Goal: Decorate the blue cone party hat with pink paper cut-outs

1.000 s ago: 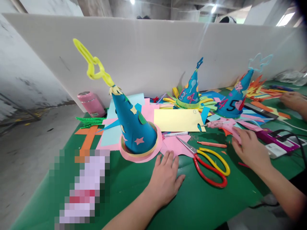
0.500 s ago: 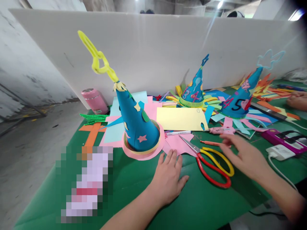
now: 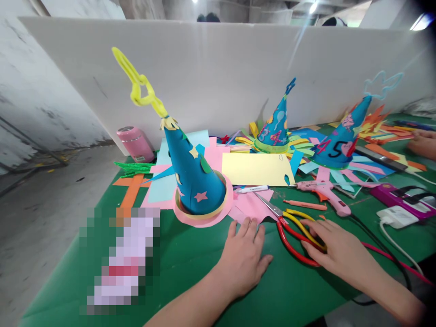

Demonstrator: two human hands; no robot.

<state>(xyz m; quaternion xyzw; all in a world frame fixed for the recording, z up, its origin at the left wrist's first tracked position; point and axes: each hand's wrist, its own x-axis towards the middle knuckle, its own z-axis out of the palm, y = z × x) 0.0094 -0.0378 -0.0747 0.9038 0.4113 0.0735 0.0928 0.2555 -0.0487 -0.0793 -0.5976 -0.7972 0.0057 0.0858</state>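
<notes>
My left hand [image 3: 243, 259] lies flat on the green table, fingers spread, its fingertips at the edge of a pink paper sheet [image 3: 254, 206]. At the handles of a pair of scissors [image 3: 295, 236], one red and one yellow, my right hand [image 3: 337, 247] has its thumb and fingers around the yellow loop. The blades lie partly over the pink paper. Beyond my left hand stands a blue paper cone hat [image 3: 195, 181] with stars, a pink brim and a yellow pipe-cleaner top. A pink glue gun [image 3: 325, 190] and an orange marker [image 3: 304, 205] rest past the scissors.
Two more decorated cone hats [image 3: 274, 129] [image 3: 340, 141] stand farther back, before a white board [image 3: 204, 77]. A yellow sheet [image 3: 255, 168], a white pen [image 3: 252, 189] and a pink bottle [image 3: 135, 144] lie around. At right are a purple power strip [image 3: 402, 197], cables and another person's hand [image 3: 422, 143].
My right hand has moved back and down from over the glue gun to the scissors' handles, uncovering the glue gun. My left hand has shifted slightly right and nearer.
</notes>
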